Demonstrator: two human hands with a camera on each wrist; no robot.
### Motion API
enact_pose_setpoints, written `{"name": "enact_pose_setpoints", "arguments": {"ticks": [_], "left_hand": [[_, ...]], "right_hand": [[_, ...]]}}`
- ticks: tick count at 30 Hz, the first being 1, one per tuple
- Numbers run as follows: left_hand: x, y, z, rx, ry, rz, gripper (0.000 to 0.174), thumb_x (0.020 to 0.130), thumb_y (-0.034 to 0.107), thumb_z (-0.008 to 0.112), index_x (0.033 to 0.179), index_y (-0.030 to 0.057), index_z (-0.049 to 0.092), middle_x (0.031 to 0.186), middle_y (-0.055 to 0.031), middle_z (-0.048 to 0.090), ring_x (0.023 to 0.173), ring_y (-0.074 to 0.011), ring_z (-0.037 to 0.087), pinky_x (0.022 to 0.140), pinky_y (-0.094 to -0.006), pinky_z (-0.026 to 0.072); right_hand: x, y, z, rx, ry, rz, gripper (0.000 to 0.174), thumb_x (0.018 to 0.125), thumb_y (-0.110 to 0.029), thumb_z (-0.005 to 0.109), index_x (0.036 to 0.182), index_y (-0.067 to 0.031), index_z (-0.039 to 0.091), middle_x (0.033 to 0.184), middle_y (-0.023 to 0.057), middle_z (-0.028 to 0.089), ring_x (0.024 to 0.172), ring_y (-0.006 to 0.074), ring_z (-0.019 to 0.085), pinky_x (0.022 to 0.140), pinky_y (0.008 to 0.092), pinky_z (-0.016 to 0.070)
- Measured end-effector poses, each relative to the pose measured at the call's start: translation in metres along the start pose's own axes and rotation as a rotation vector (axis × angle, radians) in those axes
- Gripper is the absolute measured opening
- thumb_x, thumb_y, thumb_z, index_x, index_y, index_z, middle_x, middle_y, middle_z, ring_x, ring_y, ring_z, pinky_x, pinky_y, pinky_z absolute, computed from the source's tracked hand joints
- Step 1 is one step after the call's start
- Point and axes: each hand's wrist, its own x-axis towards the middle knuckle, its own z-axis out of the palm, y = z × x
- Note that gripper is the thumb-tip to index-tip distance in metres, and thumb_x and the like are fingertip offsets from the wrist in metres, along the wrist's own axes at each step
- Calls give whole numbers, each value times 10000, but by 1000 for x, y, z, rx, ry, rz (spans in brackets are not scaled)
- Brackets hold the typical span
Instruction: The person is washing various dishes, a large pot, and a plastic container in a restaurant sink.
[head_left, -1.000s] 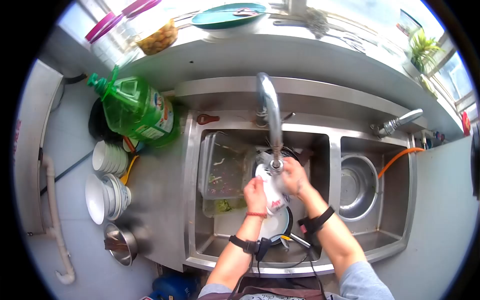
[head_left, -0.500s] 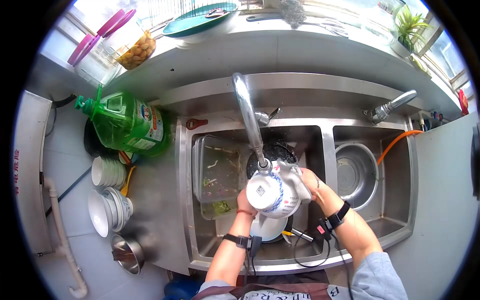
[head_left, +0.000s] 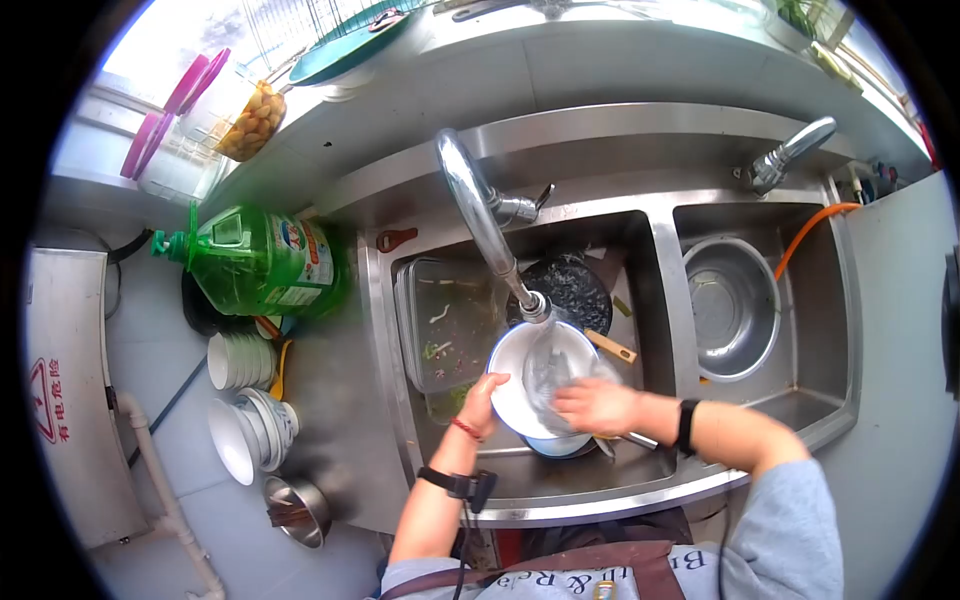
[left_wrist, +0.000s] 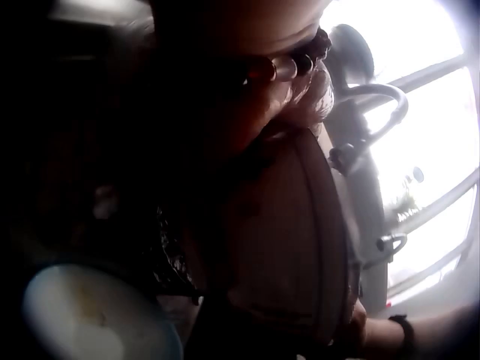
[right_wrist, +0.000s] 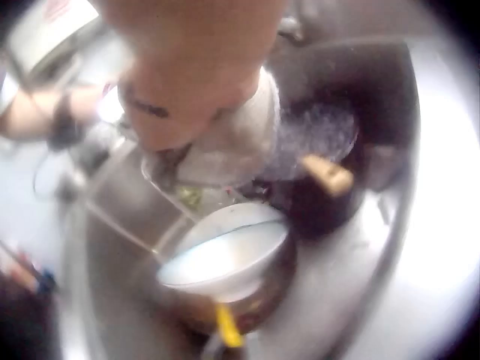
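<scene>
A white bowl (head_left: 515,385) is held mouth-up under the tap's spout (head_left: 535,305) over the left sink, with water running into it. My left hand (head_left: 483,398) grips its left rim. In the left wrist view the bowl's outer wall (left_wrist: 292,247) shows dark beside the palm. My right hand (head_left: 597,405) reaches in from the right and holds a wet grey cloth (head_left: 548,372) against the bowl's inside. The right wrist view shows that hand (right_wrist: 195,67) at the top with the cloth (right_wrist: 232,146) bunched under the fingers.
Below the held bowl lie another white bowl (right_wrist: 225,255) and a black pan (head_left: 572,287) with a wooden handle. A clear container (head_left: 445,330) with food scraps fills the sink's left. A steel basin (head_left: 730,305) sits in the right sink. A green jug (head_left: 255,260) and stacked bowls (head_left: 240,362) stand on the left counter.
The bowl, bottom-up toward me half a second ago, has been turned mouth-up and lowered under the tap. My right hand has moved from behind it into its mouth with the cloth.
</scene>
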Motion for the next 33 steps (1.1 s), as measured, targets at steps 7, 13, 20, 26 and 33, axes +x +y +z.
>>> {"name": "enact_pose_setpoints", "arguments": {"ticks": [7, 13, 20, 26, 33], "left_hand": [[15, -17, 5, -237, 199, 260, 344, 848, 264, 547, 1083, 15, 579, 1021, -106, 634, 953, -237, 604, 903, -359, 464], [-6, 7, 6, -247, 25, 194, 607, 826, 141, 478, 1412, 68, 336, 1347, -131, 471, 1230, -270, 466, 1062, -389, 343], [-16, 27, 27, 86, 12, 286, 316, 835, 200, 550, 1111, 47, 564, 1026, -85, 621, 973, -231, 595, 888, -362, 464], [7, -24, 12, -169, 243, 410, 363, 826, 180, 537, 1160, 36, 553, 1093, -91, 602, 1027, -228, 575, 927, -347, 445], [-27, 53, 25, 683, 51, 348, 711, 683, 62, 498, 1383, 12, 384, 1355, -106, 452, 1270, -219, 410, 1065, -310, 311]], "right_hand": [[92, -41, 5, 369, 213, 632, 178, 730, -74, 571, 894, -7, 551, 952, 150, 615, 915, 332, 611, 777, 421, 509], [48, -2, -2, 231, -97, 217, 152, 736, -136, 605, 830, -20, 578, 909, 159, 619, 885, 339, 623, 725, 417, 522], [25, 4, 33, 181, 304, 0, 292, 607, -138, 678, 847, -9, 576, 903, 191, 602, 821, 367, 613, 711, 433, 517], [74, -32, 39, 316, 371, 467, 215, 736, -128, 589, 935, -45, 586, 936, 155, 611, 895, 350, 605, 751, 416, 514], [3, 65, -31, 225, 351, 459, 506, 542, -12, 680, 1040, -59, 603, 1048, 145, 552, 1023, 365, 521, 877, 425, 461]]}}
